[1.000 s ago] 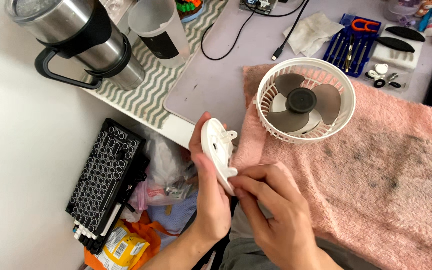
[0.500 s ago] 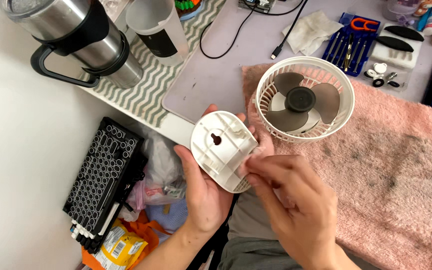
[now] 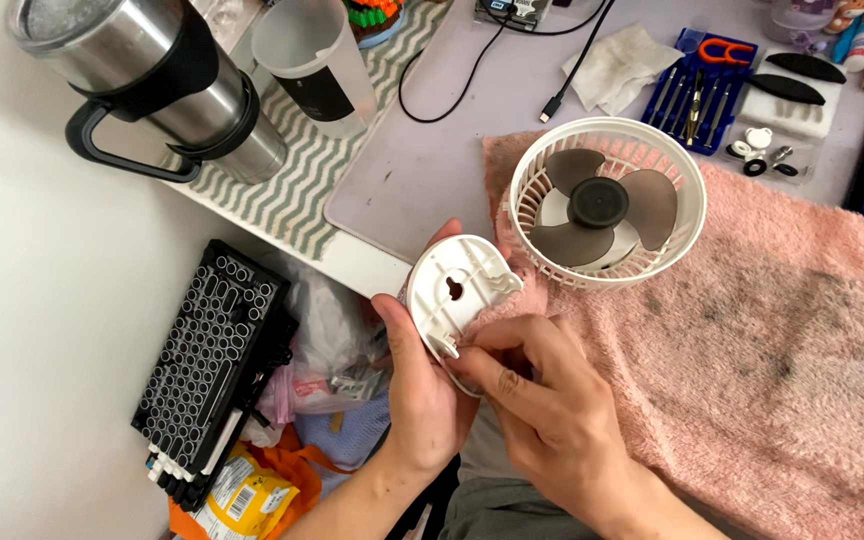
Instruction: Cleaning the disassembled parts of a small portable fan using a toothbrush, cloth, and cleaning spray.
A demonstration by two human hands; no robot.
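Left hand: my left hand (image 3: 422, 400) cups the white plastic fan base (image 3: 457, 295) from below, palm up, thumb laid along its near edge and fingertips showing over its far rim.
Right hand: my right hand (image 3: 552, 420) is curled in beside the left, its fingertips (image 3: 472, 358) pinched on the lower edge of the base, so both hands grip the one part.
Fan base: it is tilted with its inner face towards me; a keyhole-shaped slot shows near its middle, and it sits just above my left palm, at the near edge of the pink towel (image 3: 782, 340).
Fan head: the round white fan cage (image 3: 607, 200) with its grey blades lies face up on the towel, just beyond my right knuckles and close to the base's far rim; whether the two touch I cannot tell.
Beyond the fan: a blue tray of small screwdrivers (image 3: 697, 95) and a crumpled white cloth (image 3: 617, 65) lie on the desk, well apart from my hands.
Left of my left hand: a steel mug with a black handle (image 3: 152, 85) and a clear measuring jug (image 3: 312, 65) stand on a striped mat.
Below my left wrist: a black keyboard (image 3: 212, 360) stands on end among plastic bags on the floor.
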